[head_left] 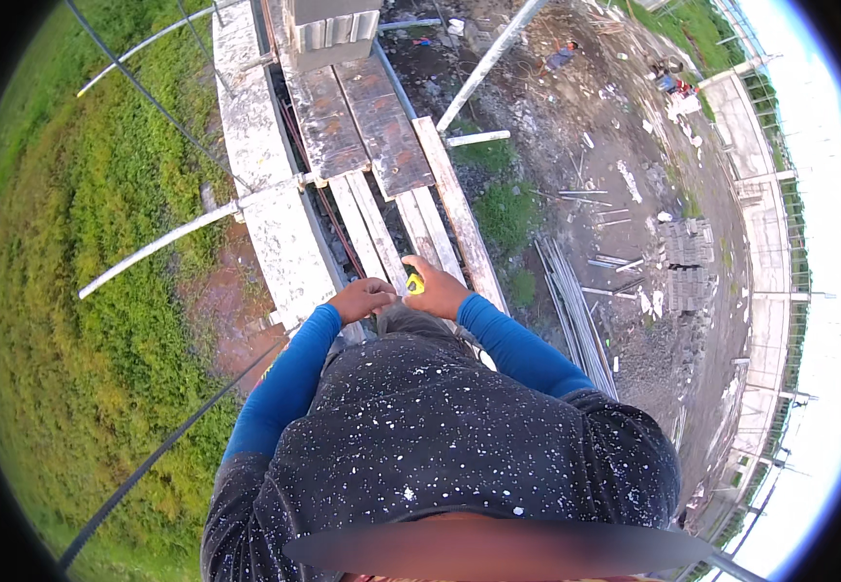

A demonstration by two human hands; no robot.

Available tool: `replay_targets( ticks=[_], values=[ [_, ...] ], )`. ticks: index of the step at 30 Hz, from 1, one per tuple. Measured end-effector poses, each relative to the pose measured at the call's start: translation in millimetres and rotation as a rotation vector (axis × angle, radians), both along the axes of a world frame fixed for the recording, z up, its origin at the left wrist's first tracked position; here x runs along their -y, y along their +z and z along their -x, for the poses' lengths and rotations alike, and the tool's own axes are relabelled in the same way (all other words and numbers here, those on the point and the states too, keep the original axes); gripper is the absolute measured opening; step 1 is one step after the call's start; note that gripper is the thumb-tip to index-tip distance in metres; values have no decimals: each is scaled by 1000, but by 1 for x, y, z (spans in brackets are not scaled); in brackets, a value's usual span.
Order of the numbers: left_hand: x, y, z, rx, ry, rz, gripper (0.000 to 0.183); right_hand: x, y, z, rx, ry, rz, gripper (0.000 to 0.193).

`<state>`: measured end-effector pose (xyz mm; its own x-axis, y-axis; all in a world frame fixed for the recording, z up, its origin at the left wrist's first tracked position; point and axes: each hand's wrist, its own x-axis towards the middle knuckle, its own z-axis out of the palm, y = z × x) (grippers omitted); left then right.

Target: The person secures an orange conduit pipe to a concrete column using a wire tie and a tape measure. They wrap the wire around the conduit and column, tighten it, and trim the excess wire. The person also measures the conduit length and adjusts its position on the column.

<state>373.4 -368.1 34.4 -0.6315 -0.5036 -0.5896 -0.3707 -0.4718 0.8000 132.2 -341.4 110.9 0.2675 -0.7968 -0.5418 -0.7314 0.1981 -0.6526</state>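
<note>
Tape measure (414,284), compact with a yellow case, sat clamped in the bare right hand (440,294), while the bare left hand (367,299) hung at its nine o'clock with fingers bent together, though whether they pinched anything could not be told. Pale, narrow wooden planks (372,218) ran off towards eleven o'clock, with a rough whitish concrete beam (275,223) at ten. Handling the tape measure seemed the step in hand, and the next move appeared to call for a steady right grip.
</note>
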Motion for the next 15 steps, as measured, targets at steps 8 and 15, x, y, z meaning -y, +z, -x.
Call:
replay_targets(
  ticks=[8,15],
  values=[
    [45,-30,-30,47,-283,201,47,-11,-8,-44,-183,181,149,44],
    [61,-59,-20,157,-283,-31,46,-80,-24,22,-263,-51,-126,16]
  ],
)
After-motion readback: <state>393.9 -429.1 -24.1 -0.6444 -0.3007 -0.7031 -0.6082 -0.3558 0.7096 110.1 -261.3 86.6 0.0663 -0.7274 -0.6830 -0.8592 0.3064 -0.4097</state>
